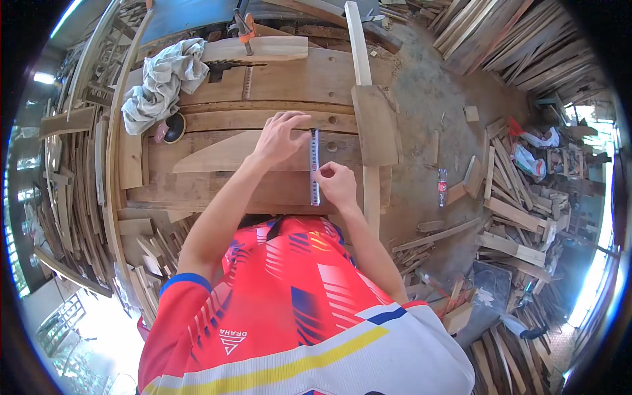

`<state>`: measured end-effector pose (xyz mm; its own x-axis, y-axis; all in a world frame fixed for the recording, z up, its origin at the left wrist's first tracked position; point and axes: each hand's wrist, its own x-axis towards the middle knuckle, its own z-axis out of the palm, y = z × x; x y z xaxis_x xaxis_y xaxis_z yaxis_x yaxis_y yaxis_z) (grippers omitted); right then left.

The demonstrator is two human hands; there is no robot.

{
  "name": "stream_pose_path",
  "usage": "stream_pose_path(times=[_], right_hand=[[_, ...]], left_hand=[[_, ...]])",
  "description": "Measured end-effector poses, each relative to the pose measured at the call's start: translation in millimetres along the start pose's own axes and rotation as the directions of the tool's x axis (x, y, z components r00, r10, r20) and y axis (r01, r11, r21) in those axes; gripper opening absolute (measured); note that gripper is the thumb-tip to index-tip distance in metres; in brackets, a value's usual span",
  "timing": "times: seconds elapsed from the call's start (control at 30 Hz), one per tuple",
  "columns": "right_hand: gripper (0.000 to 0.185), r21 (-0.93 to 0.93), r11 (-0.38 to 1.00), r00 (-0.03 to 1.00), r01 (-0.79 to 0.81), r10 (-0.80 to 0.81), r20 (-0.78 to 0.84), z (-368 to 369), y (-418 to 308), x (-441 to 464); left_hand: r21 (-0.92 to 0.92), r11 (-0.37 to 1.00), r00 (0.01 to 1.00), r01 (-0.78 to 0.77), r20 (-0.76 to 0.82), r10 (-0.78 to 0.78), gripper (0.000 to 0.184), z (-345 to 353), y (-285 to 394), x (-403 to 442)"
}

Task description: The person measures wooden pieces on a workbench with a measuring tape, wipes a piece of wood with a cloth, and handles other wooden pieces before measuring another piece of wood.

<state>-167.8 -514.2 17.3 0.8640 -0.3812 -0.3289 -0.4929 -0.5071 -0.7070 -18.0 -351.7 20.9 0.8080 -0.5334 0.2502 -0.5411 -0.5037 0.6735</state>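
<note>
A pale, tapered wooden board (220, 153) lies across the workbench (230, 187), its pointed end to the left. Over its right part runs a straight white measuring strip (315, 157) with dark and red marks, reaching past the board's near edge. My left hand (283, 137) rests on the board, fingers stretched and apart, with thumb and forefinger close to the strip's far end. Whether they touch it I cannot make out. Lower down, my right hand (337, 185) is closed, thumb and finger pinching the strip's right edge.
A crumpled grey cloth (168, 79) and a round dark-faced object (174, 128) lie at the left. An orange clamp (246, 31) stands at the back. A flat wooden piece (375, 125) borders the bench's right side. Timber stacks (520, 46) and a plastic bottle (442, 187) are farther right.
</note>
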Motion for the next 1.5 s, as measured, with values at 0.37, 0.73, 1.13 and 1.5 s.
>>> stream_pose_path(times=[0.37,0.73,1.13,1.5], right_hand=[[0.026,0.034,0.999,0.998,-0.040,0.039,0.048,7.2,4.1,-4.9],[0.022,0.146,0.988,0.997,0.048,-0.056,0.050,16.4,11.1,-14.3],[0.022,0.156,0.986,0.997,0.062,-0.070,0.044,21.3,10.0,-18.3],[0.021,0.196,0.977,0.994,0.084,-0.097,0.057,23.0,14.5,-16.0]], left_hand=[[-0.036,0.999,0.976,0.029,0.217,-0.021,0.022,16.9,-17.3,9.8],[-0.057,0.997,0.973,0.042,0.231,-0.028,0.032,17.9,-13.9,-0.8],[-0.015,1.000,0.958,0.016,0.286,-0.011,0.037,18.0,-17.3,0.1],[-0.002,0.999,0.952,0.043,0.303,-0.041,0.033,20.2,-14.7,2.0]])
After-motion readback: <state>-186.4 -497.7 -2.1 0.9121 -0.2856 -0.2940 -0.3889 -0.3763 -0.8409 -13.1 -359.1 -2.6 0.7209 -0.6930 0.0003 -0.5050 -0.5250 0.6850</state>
